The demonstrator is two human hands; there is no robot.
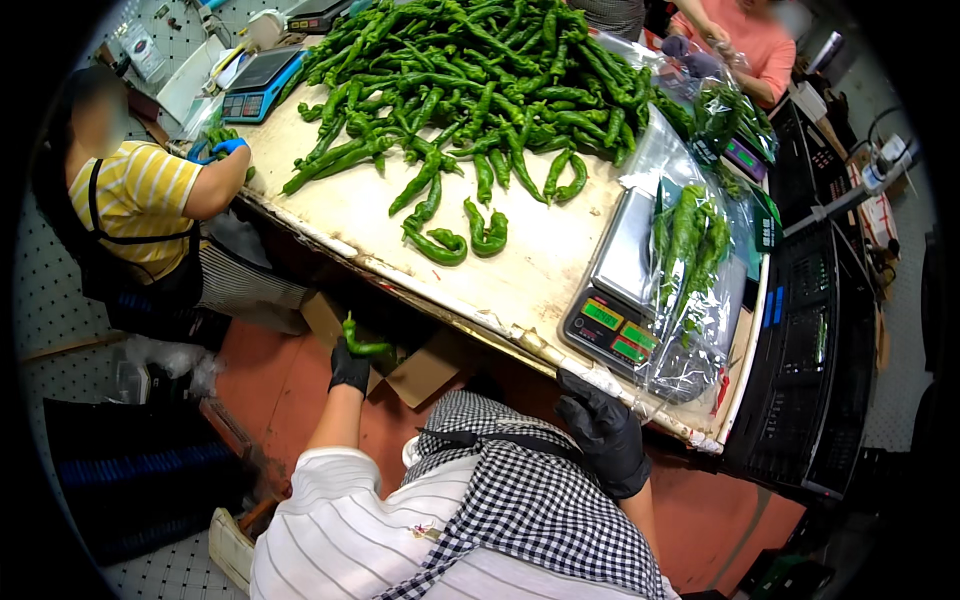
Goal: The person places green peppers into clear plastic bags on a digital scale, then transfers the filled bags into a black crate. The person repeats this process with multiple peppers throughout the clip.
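My left hand point(350, 367), in a black glove, holds a curled green pepper point(365, 345) over an open cardboard box point(424, 369) below the table edge. My right hand point(606, 435), also black-gloved, is at the table's near edge, below the scale, with its fingers partly bent and nothing visible in them. A clear plastic bag of green peppers point(686, 247) lies on the digital scale point(626, 244), whose display is lit. A large heap of long green peppers point(480, 67) covers the far part of the table point(525, 277). Several curled peppers point(487, 229) lie loose nearer to me.
At the left, a co-worker in a yellow striped top point(142, 195) has blue gloves near some peppers. A blue scale point(259, 82) stands at the far left corner. Another person in a pink top point(757, 45) handles bags at the far right. Black crates point(802, 337) stand beyond the table's right edge.
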